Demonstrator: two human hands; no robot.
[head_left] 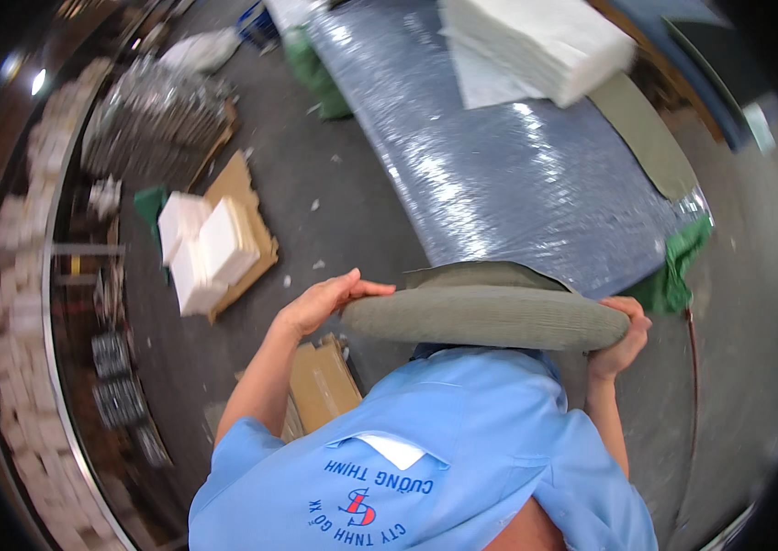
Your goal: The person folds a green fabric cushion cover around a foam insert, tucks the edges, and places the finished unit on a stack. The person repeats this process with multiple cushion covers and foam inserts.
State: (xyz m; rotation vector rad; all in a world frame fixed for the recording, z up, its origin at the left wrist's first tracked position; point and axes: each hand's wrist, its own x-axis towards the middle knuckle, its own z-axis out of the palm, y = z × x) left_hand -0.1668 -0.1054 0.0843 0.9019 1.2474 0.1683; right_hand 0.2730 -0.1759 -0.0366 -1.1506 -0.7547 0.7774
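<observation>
A grey-green fabric-covered cushion (485,317) is held level in front of my body, its long rounded edge facing me. A loose flap of the same cloth (499,273) stands up behind that edge. My left hand (338,298) presses on the cushion's left end, thumb and fingers along the top. Around the right end, my right hand (623,338) is closed with bent fingers. Just beyond the cushion lies the near end of a table wrapped in shiny clear film (462,174). The cushion's underside is hidden.
White foam sheets (545,46) are stacked on the table, with a flat grey-green fabric piece (646,138) at its right edge. Green cloth (678,266) hangs at the near right corner. White foam blocks (210,248) on cardboard and a cardboard box (323,381) lie on the left floor.
</observation>
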